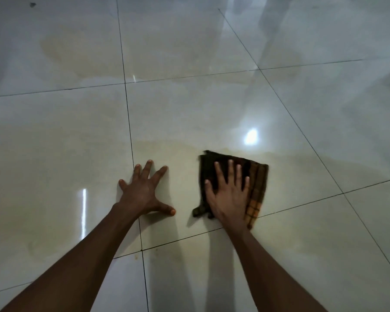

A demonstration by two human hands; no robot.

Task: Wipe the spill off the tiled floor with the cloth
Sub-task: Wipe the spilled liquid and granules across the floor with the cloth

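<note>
Cloth [258, 176] lies flat — long axis running away — under right hand [229, 194].

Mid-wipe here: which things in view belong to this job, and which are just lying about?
Job: dark checked brown-and-orange cloth under the flat right hand; yellowish wet spill; glossy pale tiled floor; left hand braced flat on the tile.
Lying about: small dark speck, far left.

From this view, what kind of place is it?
Probably an indoor room at floor level. Large glossy tiles with dark grout lines mirror a lamp, and a yellowish spill spreads near the cloth.
</note>
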